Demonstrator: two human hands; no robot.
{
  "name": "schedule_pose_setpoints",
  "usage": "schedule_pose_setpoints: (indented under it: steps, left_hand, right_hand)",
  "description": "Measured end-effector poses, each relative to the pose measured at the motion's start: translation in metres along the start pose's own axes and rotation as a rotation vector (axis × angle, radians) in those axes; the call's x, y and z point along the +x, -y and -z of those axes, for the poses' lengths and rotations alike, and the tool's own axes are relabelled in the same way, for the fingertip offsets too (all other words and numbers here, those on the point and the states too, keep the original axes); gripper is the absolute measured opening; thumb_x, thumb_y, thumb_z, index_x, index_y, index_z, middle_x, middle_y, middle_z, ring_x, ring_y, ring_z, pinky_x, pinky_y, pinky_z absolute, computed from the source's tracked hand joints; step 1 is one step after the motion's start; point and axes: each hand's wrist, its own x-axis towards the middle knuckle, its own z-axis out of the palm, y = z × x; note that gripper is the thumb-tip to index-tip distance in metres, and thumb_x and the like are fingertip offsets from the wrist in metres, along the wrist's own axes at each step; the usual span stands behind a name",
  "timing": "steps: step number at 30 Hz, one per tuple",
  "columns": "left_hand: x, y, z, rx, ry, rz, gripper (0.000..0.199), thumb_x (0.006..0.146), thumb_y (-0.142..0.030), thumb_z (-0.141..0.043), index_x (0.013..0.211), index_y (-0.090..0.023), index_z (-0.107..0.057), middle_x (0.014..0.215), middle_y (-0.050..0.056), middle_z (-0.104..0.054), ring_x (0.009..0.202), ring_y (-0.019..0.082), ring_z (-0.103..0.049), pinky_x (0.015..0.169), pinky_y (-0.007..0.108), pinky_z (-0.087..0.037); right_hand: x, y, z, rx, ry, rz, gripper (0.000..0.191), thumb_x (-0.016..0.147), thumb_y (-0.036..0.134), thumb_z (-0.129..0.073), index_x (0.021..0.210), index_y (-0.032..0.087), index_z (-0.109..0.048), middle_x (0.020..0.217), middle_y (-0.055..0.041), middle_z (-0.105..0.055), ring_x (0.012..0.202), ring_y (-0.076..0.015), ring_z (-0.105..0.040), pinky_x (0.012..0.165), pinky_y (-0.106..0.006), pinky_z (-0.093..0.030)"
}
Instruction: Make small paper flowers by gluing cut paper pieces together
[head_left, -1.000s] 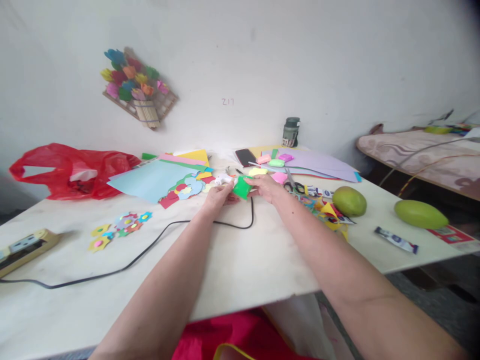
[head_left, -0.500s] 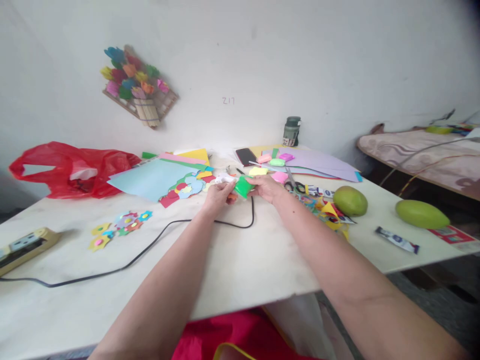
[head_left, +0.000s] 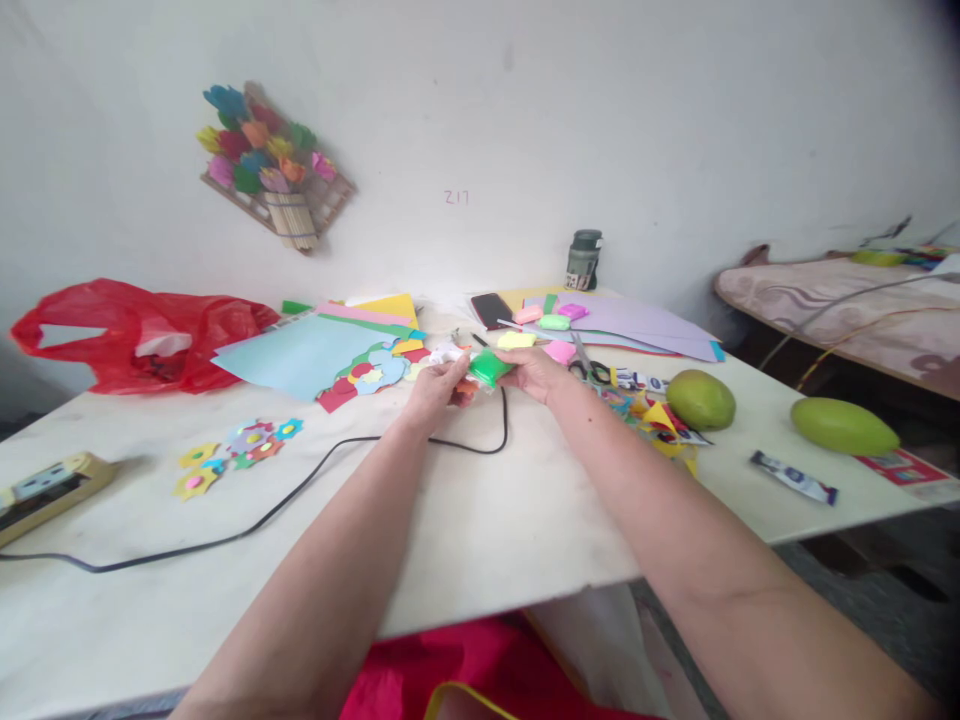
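Note:
A bright green packet [head_left: 488, 367] is held between my two hands above the table's middle. My right hand [head_left: 534, 372] pinches its right side. The fingers of my left hand [head_left: 439, 386] are closed at its left edge, on what looks like its clear wrapping. Just behind the hands lie a yellow packet [head_left: 517, 341], a pink packet [head_left: 559, 351] and some white crumpled material [head_left: 448, 354]. Scissors [head_left: 591, 370] rest to the right of my right hand. Something orange shows beneath my left fingers, too small to make out.
Paper flowers [head_left: 259, 440], coloured sheets [head_left: 285, 352] and a red bag [head_left: 150, 335] are at left. A black cable [head_left: 300, 492] crosses the table [head_left: 510, 540]. Paper scraps [head_left: 660, 425], green fruits [head_left: 700, 400] and a tube [head_left: 793, 478] lie right. A phone [head_left: 492, 311] is behind.
The green packet now lies flatter and a little lower between my hands. My left hand has shifted slightly, with its thumb more raised. The view has tilted a little.

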Motion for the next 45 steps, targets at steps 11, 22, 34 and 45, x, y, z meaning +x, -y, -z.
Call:
schedule_pose_setpoints:
  steps: [11, 22, 34, 45]
  left_hand:
    - [-0.002, -0.001, 0.002, -0.096, 0.129, 0.014, 0.036, 0.063, -0.046, -0.07, 0.058, -0.013, -0.057, 0.055, 0.002, -0.058, 0.049, 0.009, -0.052, 0.05, 0.023, -0.042]
    - [-0.002, -0.004, 0.002, 0.062, 0.007, -0.05, 0.051, 0.068, -0.06, -0.057, 0.064, -0.01, -0.063, 0.061, 0.008, -0.062, 0.055, 0.014, -0.057, 0.057, 0.028, -0.048]
    - [-0.001, -0.006, -0.001, 0.243, -0.116, -0.188, 0.032, 0.064, -0.045, -0.066, 0.066, -0.014, -0.068, 0.058, -0.001, -0.058, 0.059, 0.011, -0.05, 0.055, 0.021, -0.039]
    - [0.0, -0.002, 0.0, 0.285, -0.085, -0.213, 0.032, 0.065, -0.044, -0.065, 0.068, -0.013, -0.068, 0.059, 0.0, -0.058, 0.058, 0.011, -0.048, 0.053, 0.021, -0.036]
  right_hand:
    - [-0.002, 0.002, -0.002, -0.014, -0.037, 0.023, 0.003, 0.073, 0.013, -0.062, 0.076, 0.012, -0.061, 0.071, -0.0046, -0.067, 0.062, -0.0136, -0.061, 0.05, -0.023, -0.05]
    - [-0.001, 0.003, 0.006, -0.072, 0.054, 0.124, 0.017, 0.062, 0.023, -0.075, 0.065, 0.013, -0.061, 0.064, -0.0012, -0.064, 0.061, -0.0131, -0.061, 0.059, -0.028, -0.052]
    - [-0.003, -0.004, -0.002, -0.241, 0.151, 0.141, 0.026, 0.054, 0.026, -0.078, 0.074, 0.014, -0.066, 0.065, -0.0002, -0.065, 0.061, -0.0128, -0.06, 0.057, -0.028, -0.052]
    - [-0.007, 0.0, -0.002, -0.238, 0.143, 0.13, 0.025, 0.055, 0.03, -0.077, 0.072, 0.013, -0.069, 0.065, -0.0029, -0.065, 0.06, -0.014, -0.059, 0.054, -0.029, -0.053]
